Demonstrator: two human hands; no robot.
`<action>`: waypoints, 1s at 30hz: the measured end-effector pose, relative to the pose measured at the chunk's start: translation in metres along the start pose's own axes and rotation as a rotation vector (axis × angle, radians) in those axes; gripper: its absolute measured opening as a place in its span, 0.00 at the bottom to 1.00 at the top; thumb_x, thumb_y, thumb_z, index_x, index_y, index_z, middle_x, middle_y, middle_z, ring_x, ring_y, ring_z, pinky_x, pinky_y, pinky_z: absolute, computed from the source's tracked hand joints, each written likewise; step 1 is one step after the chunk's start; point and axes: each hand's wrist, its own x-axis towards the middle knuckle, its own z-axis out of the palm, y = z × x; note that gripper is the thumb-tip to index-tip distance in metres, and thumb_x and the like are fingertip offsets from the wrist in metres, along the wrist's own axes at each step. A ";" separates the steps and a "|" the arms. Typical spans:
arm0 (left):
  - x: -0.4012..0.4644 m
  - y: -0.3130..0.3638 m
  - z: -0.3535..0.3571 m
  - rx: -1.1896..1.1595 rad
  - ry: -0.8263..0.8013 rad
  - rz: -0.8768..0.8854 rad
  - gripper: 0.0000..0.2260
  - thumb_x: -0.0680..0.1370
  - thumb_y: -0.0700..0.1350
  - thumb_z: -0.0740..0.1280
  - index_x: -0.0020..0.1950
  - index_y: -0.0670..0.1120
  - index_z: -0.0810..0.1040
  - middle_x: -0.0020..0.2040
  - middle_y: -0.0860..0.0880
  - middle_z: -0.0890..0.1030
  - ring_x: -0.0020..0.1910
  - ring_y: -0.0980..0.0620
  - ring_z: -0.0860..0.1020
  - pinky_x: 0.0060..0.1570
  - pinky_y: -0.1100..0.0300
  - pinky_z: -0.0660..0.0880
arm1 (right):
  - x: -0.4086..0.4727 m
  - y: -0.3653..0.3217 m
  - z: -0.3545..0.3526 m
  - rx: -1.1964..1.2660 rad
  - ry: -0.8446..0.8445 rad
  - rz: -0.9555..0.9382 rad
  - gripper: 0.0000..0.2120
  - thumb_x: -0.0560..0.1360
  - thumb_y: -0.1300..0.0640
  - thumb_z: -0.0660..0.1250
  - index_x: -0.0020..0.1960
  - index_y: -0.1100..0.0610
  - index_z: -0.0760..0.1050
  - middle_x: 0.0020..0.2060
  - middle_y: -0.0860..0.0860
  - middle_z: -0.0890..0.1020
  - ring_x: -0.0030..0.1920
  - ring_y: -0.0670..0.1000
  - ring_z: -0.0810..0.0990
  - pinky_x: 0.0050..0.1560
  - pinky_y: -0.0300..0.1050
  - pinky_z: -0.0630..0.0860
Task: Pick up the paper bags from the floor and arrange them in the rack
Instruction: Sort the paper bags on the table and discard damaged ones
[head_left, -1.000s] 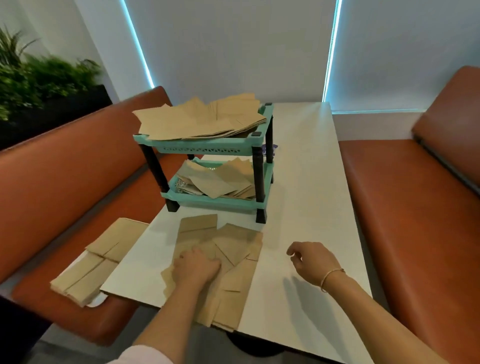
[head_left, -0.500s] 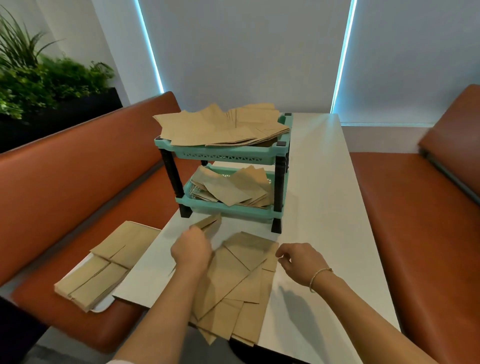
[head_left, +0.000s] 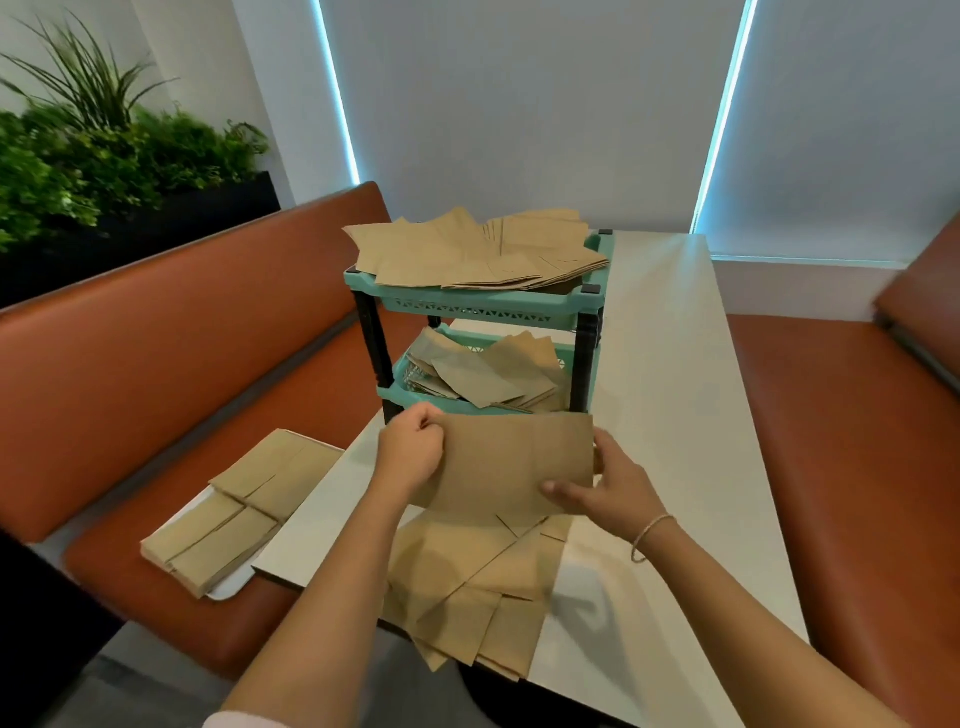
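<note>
— Which step is this?

— One bag (head_left: 511, 457) is lifted off the pile (head_left: 467, 587) on the tabletop (head_left: 675, 415). The left hand (head_left: 410, 449) pinches its left edge; the right hand (head_left: 605, 486) holds the right edge, fingers (head_left: 558, 488) curled round it. It hangs just before the rack (head_left: 478, 306).

— And next?

— Probably slide it flat into a tier; both already hold bags, so it needs a level, careful entry.
</note>
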 end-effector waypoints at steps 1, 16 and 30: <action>0.000 -0.005 0.006 -0.024 -0.017 -0.015 0.11 0.75 0.34 0.57 0.37 0.47 0.73 0.38 0.51 0.74 0.43 0.49 0.72 0.37 0.58 0.66 | -0.001 0.000 -0.003 0.008 -0.035 0.003 0.28 0.70 0.52 0.72 0.67 0.53 0.68 0.56 0.50 0.77 0.57 0.52 0.75 0.51 0.41 0.76; 0.002 -0.093 0.046 0.609 -0.360 -0.216 0.44 0.60 0.62 0.77 0.69 0.46 0.64 0.66 0.44 0.68 0.65 0.44 0.69 0.62 0.52 0.70 | -0.022 0.030 -0.048 -0.272 0.292 0.111 0.09 0.77 0.64 0.59 0.51 0.58 0.78 0.40 0.51 0.79 0.42 0.53 0.74 0.41 0.40 0.65; 0.003 -0.088 0.049 0.607 -0.376 -0.298 0.47 0.61 0.60 0.78 0.71 0.42 0.60 0.68 0.42 0.68 0.66 0.43 0.69 0.62 0.51 0.71 | -0.043 0.024 -0.053 -0.283 0.283 0.105 0.07 0.77 0.61 0.60 0.49 0.55 0.77 0.39 0.50 0.78 0.41 0.52 0.74 0.39 0.39 0.66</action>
